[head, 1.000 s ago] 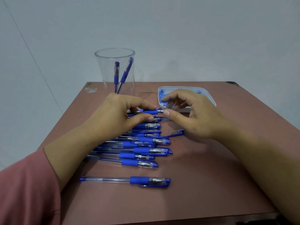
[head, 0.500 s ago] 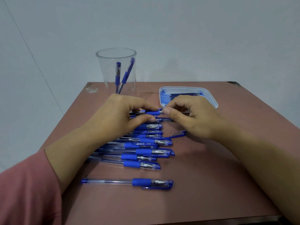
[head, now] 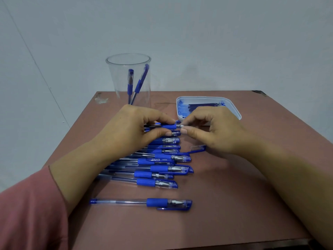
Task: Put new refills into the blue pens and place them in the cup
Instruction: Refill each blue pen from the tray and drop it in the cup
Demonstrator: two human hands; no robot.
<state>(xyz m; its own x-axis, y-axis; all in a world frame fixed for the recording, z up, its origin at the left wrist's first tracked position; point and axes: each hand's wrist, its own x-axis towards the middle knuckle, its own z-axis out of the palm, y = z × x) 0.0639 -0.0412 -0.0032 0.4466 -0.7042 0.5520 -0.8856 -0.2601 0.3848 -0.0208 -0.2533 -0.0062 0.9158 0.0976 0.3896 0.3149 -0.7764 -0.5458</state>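
As before, pen (uncapped) pinched

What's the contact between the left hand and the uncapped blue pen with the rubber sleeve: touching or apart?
Touching. The head view shows the left hand pinching the uncapped blue pen by its rubber sleeve, thumb below, forefinger above.

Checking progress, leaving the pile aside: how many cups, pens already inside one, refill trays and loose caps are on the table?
Cup: 1
Pens inside it: 2
Refill tray: 1
Loose cap: 1
Total: 5
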